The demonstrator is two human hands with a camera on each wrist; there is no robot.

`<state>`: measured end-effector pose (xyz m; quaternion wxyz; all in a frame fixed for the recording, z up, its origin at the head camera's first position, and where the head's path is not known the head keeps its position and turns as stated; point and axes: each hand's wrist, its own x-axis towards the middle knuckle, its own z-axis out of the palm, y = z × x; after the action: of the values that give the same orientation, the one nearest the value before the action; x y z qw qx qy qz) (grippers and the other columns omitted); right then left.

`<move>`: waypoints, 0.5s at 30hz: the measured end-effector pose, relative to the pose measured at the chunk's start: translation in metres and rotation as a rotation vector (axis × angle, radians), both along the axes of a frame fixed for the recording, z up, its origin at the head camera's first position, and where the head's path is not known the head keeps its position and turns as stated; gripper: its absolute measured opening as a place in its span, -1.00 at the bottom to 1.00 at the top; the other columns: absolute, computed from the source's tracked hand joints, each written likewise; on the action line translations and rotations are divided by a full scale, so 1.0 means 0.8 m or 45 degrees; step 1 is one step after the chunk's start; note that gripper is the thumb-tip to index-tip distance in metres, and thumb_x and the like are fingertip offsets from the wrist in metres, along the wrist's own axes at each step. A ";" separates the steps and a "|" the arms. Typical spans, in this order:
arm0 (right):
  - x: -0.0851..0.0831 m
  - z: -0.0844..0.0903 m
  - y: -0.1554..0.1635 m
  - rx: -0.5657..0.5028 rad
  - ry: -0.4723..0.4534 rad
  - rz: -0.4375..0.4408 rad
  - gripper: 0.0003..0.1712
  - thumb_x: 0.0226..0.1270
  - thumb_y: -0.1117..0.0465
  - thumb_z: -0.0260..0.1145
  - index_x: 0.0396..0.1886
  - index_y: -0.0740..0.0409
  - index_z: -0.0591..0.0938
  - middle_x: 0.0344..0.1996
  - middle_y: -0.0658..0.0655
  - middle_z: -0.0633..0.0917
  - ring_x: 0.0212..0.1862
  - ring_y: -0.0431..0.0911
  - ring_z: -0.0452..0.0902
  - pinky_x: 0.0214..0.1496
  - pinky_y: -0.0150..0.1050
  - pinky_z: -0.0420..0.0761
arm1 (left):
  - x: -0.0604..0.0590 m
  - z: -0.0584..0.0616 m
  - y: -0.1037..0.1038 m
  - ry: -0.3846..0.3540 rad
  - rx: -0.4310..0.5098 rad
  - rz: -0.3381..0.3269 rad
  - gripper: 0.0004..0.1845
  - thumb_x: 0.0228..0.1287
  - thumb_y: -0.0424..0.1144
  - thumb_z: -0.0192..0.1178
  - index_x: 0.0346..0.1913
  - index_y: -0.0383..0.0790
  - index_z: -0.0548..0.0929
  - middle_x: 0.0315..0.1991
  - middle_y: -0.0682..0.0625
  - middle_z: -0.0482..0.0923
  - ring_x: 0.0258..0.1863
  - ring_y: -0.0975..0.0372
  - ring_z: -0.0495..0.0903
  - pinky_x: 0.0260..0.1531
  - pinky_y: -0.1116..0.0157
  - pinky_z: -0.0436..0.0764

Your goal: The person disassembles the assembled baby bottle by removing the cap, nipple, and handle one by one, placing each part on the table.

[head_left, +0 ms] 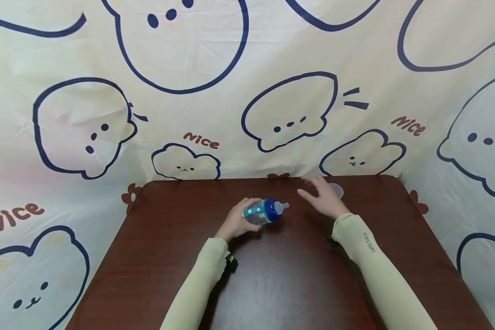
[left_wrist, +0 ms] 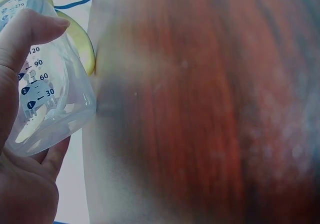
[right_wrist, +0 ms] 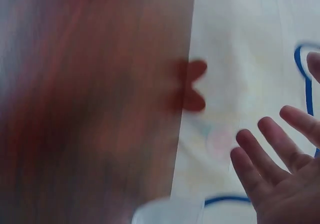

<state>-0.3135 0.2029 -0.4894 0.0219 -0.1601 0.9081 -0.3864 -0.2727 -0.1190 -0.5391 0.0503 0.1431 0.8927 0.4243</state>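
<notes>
Bottle point(head_left: 264, 211): lying tilted on its side over the middle of the brown table point(head_left: 169, 256), teat pointing right toward the other hand; the body is clear with printed measuring marks, the collar blue.
Left hand point(head_left: 236, 221): wrapping the bottle's clear body, thumb pressing across the marks in the left wrist view point(left_wrist: 25, 38), fingers curling under the base; the grip looks firm.
Left sleeve point(head_left: 198, 284): pale green, reaching to the wrist.
Teat point(head_left: 281, 207): sitting uncovered on the blue collar.
Right hand point(head_left: 322, 198): hovering just right of the teat, fingers spread and straight point(right_wrist: 260, 159), holding nothing.
Cap point(head_left: 336, 189): a clear cap, lying on the table just behind the right hand, partly hidden by it; whether they are touching I cannot tell.
Cloth point(head_left: 247, 114): cream, printed with bears, hanging behind and beside the table.
Doing it well: judging by this, the left hand is best keeping the bottle steady by the body, thumb clear of the collar, while the right hand is closing on the cap by its rim, not its dome.
</notes>
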 end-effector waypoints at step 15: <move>0.041 -0.003 -0.086 0.027 -0.091 0.179 -0.28 0.46 -0.27 0.29 0.47 -0.06 0.45 0.21 0.13 0.56 0.23 0.04 0.54 0.27 0.08 0.62 | 0.000 0.000 0.001 -0.002 -0.004 0.003 -0.10 -0.06 -0.25 0.67 0.36 0.37 0.48 0.17 0.06 0.50 0.17 0.01 0.46 0.15 -0.13 0.55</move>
<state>-0.2806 0.1345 -0.4920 0.0833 -0.2094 0.8973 -0.3796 -0.2726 -0.1184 -0.5392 0.0505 0.1415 0.8935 0.4232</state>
